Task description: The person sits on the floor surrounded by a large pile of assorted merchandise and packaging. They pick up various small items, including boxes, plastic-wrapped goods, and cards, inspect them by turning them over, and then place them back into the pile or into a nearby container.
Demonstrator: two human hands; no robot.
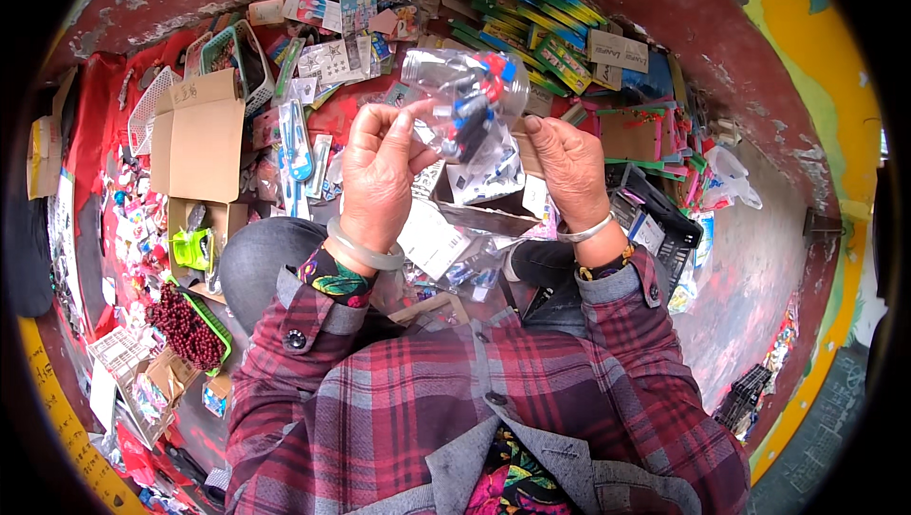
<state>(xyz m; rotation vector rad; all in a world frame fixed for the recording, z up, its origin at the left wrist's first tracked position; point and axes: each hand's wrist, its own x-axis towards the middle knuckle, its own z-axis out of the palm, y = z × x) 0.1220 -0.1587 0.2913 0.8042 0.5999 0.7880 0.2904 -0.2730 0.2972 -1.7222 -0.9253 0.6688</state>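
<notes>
While both raised hands [474, 168] pinch it, the clear plastic bag [467, 102] hangs between them.

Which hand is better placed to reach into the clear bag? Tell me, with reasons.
Probably the left hand: its fingertips pinch the clear bag at its upper edge. The right hand grips the lower side, seemingly steadying it. Where the bag opens is hard to tell.

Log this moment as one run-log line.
left hand: pinching clear plastic bag | right hand: gripping bag's other side | bag: raised, small red, blue, black items inside | below: open cardboard box
</notes>
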